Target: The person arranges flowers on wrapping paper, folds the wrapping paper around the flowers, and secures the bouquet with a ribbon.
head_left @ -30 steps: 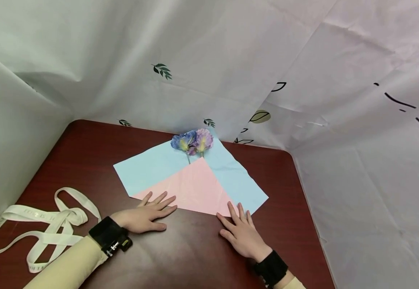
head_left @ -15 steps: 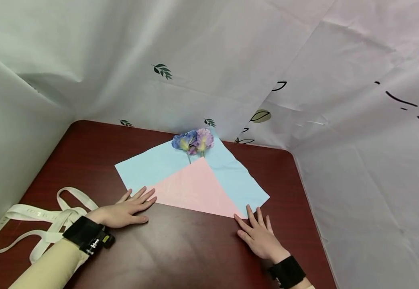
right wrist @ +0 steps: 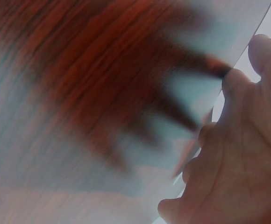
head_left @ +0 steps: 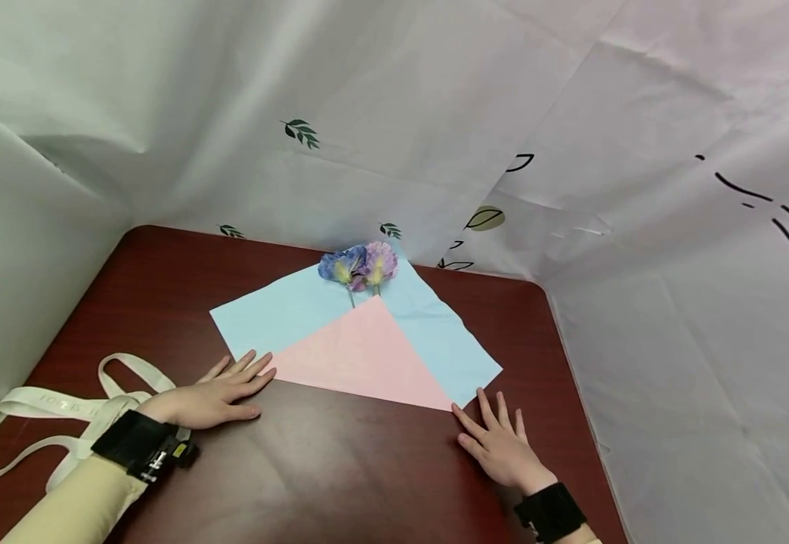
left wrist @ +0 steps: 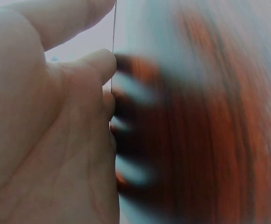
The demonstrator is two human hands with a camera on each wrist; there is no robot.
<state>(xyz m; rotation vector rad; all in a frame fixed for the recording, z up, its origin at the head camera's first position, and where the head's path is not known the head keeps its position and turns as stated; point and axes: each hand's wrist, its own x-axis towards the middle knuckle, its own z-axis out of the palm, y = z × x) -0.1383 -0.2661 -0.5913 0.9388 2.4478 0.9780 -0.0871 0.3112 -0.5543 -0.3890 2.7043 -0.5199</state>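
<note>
A light blue sheet (head_left: pixel 286 310) lies on the table, its near part folded up into a pink triangle (head_left: pixel 360 355). Two flowers, one blue (head_left: pixel 341 266) and one pinkish purple (head_left: pixel 381 262), rest at the far corner, their stems running down to the triangle's tip. My left hand (head_left: pixel 211 397), fingers spread and straight, touches the left end of the fold. At the right end, my right hand (head_left: pixel 503 449) has its fingertips by the fold's corner, fingers also straight. Both wrist views show the palms, the left (left wrist: pixel 56 140) and the right (right wrist: pixel 238 149), close over the shiny wood.
A loose, looped white ribbon (head_left: pixel 54 404) with printed letters lies at the table's left, partly under the left wrist. White patterned sheeting (head_left: pixel 367 136) hangs behind and at both sides of the dark red table (head_left: pixel 340 468).
My hands have slid apart along the folded edge, the left one leftward and the right one rightward, to the ends of the pink triangle. The sheet and flowers stay in place.
</note>
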